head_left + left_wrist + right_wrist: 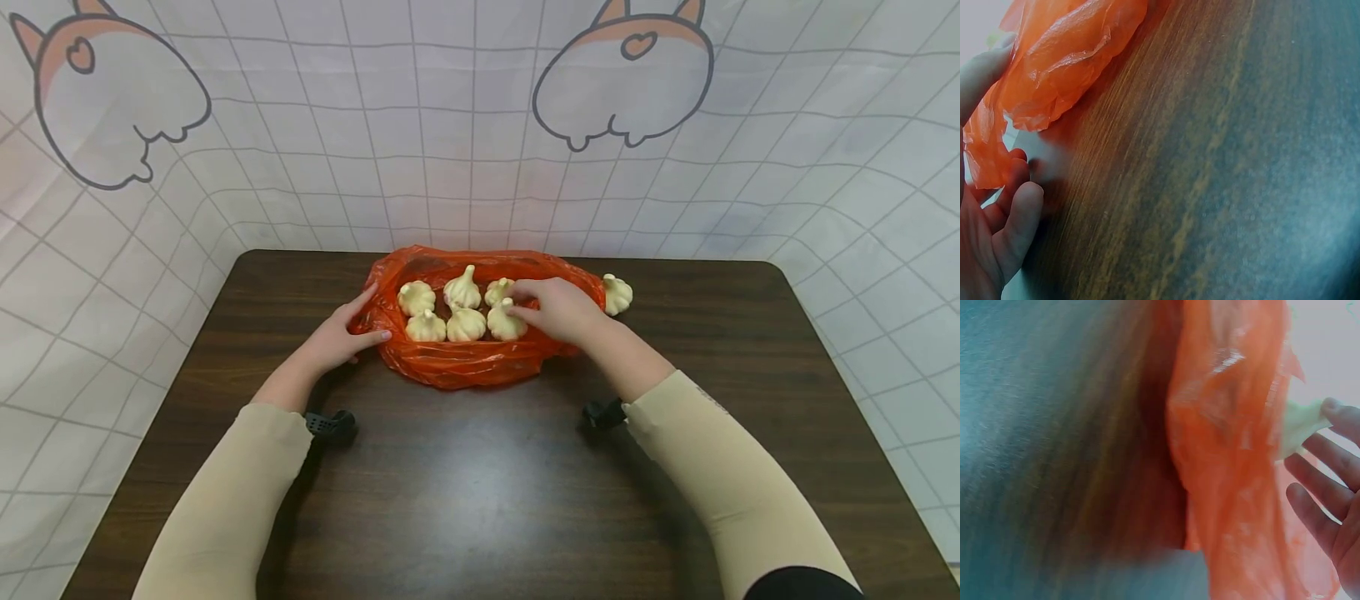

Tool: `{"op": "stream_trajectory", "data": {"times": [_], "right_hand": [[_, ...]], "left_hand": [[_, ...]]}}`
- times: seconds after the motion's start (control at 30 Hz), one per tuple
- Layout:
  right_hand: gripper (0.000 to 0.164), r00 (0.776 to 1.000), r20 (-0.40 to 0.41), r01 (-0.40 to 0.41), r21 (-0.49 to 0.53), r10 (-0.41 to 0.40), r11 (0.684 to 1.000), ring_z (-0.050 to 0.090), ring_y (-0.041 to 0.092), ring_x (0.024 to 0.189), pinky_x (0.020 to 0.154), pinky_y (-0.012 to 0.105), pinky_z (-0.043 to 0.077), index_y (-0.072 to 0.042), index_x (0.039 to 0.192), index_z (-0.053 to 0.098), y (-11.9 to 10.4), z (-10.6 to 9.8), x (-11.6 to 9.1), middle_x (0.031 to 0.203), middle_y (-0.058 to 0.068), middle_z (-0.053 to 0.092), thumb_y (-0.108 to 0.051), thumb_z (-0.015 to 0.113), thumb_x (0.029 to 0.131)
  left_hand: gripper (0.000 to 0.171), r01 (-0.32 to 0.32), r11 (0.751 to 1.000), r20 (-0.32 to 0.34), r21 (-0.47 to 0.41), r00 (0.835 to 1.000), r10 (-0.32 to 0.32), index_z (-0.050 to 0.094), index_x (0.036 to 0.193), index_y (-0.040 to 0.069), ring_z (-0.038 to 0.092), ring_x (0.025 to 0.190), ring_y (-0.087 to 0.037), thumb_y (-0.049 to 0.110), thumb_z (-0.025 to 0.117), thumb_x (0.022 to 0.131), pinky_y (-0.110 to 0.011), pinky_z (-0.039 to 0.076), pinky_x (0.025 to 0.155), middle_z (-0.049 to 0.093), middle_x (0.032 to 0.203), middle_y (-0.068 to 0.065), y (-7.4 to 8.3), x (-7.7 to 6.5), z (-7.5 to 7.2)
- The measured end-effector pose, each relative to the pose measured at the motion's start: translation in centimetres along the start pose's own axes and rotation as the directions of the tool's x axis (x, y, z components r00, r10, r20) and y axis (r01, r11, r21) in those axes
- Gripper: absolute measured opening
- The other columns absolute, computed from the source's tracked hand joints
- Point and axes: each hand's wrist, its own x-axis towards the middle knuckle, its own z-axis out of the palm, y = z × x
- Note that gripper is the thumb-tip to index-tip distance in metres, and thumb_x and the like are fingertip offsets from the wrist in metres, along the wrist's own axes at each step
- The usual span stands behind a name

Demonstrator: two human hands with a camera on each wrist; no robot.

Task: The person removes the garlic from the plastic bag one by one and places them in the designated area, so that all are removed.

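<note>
An orange-red plastic bag (pixel 465 367) lies spread on the table, its mouth facing up. Inside it sit several pale garlic bulbs (pixel 426 327) in two rough rows. My left hand (pixel 333 337) holds the bag's left end, thumb over the plastic; in the left wrist view, the bag (pixel 1079 62) hangs between thumb and lower fingers. Over the bag's right side my right hand (pixel 558 310) pinches a garlic bulb (pixel 506 323) near its top. The right wrist view shows the bulb (pixel 1297 428) pale and blurred at the fingertips, partly behind the plastic.
Another garlic bulb (pixel 617 294) lies on the dark wooden table (pixel 465 500) just outside the bag's right end. Behind the table's far edge hangs a white grid-patterned curtain (pixel 450 125), which also stands along both sides.
</note>
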Motion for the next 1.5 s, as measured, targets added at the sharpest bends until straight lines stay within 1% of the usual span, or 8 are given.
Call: {"op": "stream_trajectory", "data": {"times": [0.23,0.43,0.67,0.8,0.97,1.1,1.23,1.5], "right_hand": [[0.031,0.997,-0.075,-0.006,0.025,0.007,1.0,0.062,0.022,0.113,0.095,0.043,0.047,-0.023,0.124,0.066,-0.3,-2.2,-0.9,0.118,-0.001,0.069,-0.038,0.065,0.097],[0.03,0.991,-0.129,-0.032,0.078,0.042,0.996,0.066,0.025,0.099,0.089,0.043,0.049,-0.023,0.123,0.066,-0.3,-4.7,-2.1,0.119,0.001,0.069,-0.037,0.065,0.097],[0.035,0.978,-0.181,-0.077,0.126,0.099,0.989,0.062,0.03,0.111,0.096,0.049,0.047,-0.016,0.127,0.064,0.6,-7.5,-3.9,0.123,0.007,0.067,-0.037,0.062,0.099],[0.037,0.971,-0.21,-0.083,0.138,0.111,0.987,0.062,0.031,0.113,0.097,0.051,0.046,-0.015,0.127,0.064,1.8,-8.3,-4.9,0.124,0.008,0.066,-0.04,0.06,0.1],[0.035,0.962,-0.25,-0.084,0.113,0.11,0.99,0.063,0.029,0.107,0.092,0.05,0.047,-0.016,0.123,0.065,3.7,-8.6,-6.4,0.118,0.007,0.068,-0.04,0.06,0.099],[0.039,0.948,-0.277,-0.127,0.117,0.155,0.985,0.063,0.03,0.106,0.089,0.051,0.048,-0.014,0.127,0.064,5.3,-8.8,-7.7,0.121,0.009,0.067,-0.041,0.061,0.099],[0.045,0.932,-0.298,-0.177,0.119,0.205,0.977,0.062,0.033,0.107,0.086,0.052,0.048,-0.012,0.131,0.062,6.8,-9.4,-9.2,0.123,0.013,0.066,-0.043,0.059,0.099],[0.052,0.911,-0.297,-0.26,0.126,0.286,0.957,0.057,0.038,0.116,0.089,0.056,0.044,-0.01,0.135,0.057,10.6,-10.6,-11.4,0.128,0.019,0.062,-0.049,0.054,0.1]], "left_hand": [[0.094,0.0,1.0,0.004,-0.005,1.0,0.0,0.006,0.155,0.052,0.053,0.077,-0.031,0.068,0.065,0.083,-0.036,0.053,0.064,0.019,0.156,-0.022,0.1,0.0,0.0],[0.094,0.003,1.0,0.003,-0.003,1.0,-0.002,0.007,0.155,0.052,0.053,0.077,-0.032,0.068,0.065,0.083,-0.036,0.053,0.065,0.02,0.156,-0.022,0.3,-0.1,0.0],[0.094,-0.003,1.0,0.007,-0.003,1.0,0.003,0.006,0.154,0.053,0.053,0.08,-0.032,0.068,0.065,0.083,-0.035,0.053,0.065,0.018,0.157,-0.023,0.3,0.0,0.0],[0.093,-0.004,1.0,0.006,-0.003,1.0,0.004,0.006,0.154,0.053,0.053,0.079,-0.032,0.068,0.065,0.083,-0.036,0.053,0.065,0.017,0.158,-0.022,0.2,0.1,-0.1],[0.094,-0.004,1.0,0.011,-0.004,1.0,0.004,0.005,0.155,0.051,0.053,0.081,-0.032,0.067,0.065,0.084,-0.036,0.053,0.065,0.016,0.158,-0.023,0.3,0.0,-0.1],[0.094,-0.005,1.0,0.01,-0.004,1.0,0.005,0.006,0.155,0.051,0.053,0.082,-0.032,0.067,0.065,0.084,-0.036,0.053,0.065,0.015,0.159,-0.022,0.3,-0.1,0.0],[0.094,-0.01,1.0,0.005,-0.001,1.0,0.01,0.006,0.154,0.053,0.053,0.078,-0.031,0.069,0.065,0.083,-0.036,0.053,0.064,0.016,0.159,-0.022,0.3,0.0,0.0],[0.093,-0.01,1.0,0.004,0.002,1.0,0.01,0.006,0.154,0.053,0.054,0.077,-0.031,0.068,0.065,0.083,-0.036,0.053,0.064,0.017,0.158,-0.022,0.2,0.0,0.0]]}}
